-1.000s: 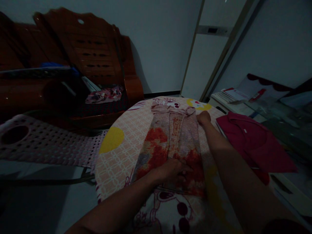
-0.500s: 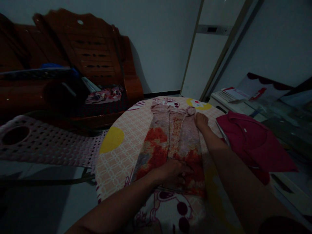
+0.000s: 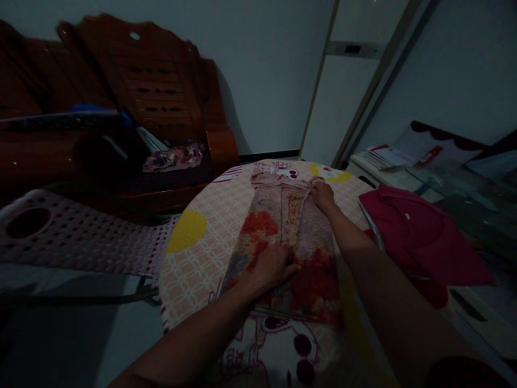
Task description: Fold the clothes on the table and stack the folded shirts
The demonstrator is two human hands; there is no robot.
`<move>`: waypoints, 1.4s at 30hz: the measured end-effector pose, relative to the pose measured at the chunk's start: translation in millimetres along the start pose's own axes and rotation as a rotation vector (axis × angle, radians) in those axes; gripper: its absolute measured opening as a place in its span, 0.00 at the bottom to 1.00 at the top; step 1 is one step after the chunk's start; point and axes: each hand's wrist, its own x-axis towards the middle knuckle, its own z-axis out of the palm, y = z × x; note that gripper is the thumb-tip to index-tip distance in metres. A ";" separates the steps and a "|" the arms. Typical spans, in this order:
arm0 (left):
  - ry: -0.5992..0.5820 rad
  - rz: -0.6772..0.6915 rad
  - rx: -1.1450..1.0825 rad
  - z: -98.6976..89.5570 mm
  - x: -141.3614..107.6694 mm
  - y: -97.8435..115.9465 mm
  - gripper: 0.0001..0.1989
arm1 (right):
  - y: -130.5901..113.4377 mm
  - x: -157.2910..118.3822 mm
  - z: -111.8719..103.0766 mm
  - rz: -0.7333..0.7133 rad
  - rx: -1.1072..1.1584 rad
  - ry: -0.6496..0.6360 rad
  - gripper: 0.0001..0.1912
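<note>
A folded garment [image 3: 311,237], greyish pink with rust-red patches, lies lengthwise on the round table [image 3: 210,226]. Its far end is bunched and ruffled, and a lighter panel runs down the middle. My right hand [image 3: 323,197] is at the far right corner, with its fingers closed on the bunched cloth there. Lower down, my left hand [image 3: 274,264] rests on the garment near its middle, thumb stretched out to the right and fingers lying on the fabric.
A dark pink folded garment [image 3: 420,231] lies right of the table, beside a cabinet with papers [image 3: 379,157]. To the left stands a woven chair [image 3: 100,237]. Behind it is a carved wooden sofa [image 3: 157,81] with cloth on its seat. A tall white appliance [image 3: 339,97] stands at the back.
My right hand has moved left onto the garment's far corner and taken hold of the cloth. My left hand has slid away from me and slightly left across the garment.
</note>
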 end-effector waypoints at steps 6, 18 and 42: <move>-0.114 0.022 0.012 4.1 2.4 0.8 0.09 | -7.4 13.2 -0.6 -0.071 0.096 0.061 0.16; -0.123 0.076 -0.018 -1.8 7.2 -8.3 0.11 | -3.8 -61.5 -22.2 -0.168 0.294 -0.016 0.24; 0.034 -0.428 0.421 -77.3 -25.9 -75.8 0.24 | -93.5 -275.4 -24.3 -0.974 0.066 -0.264 0.09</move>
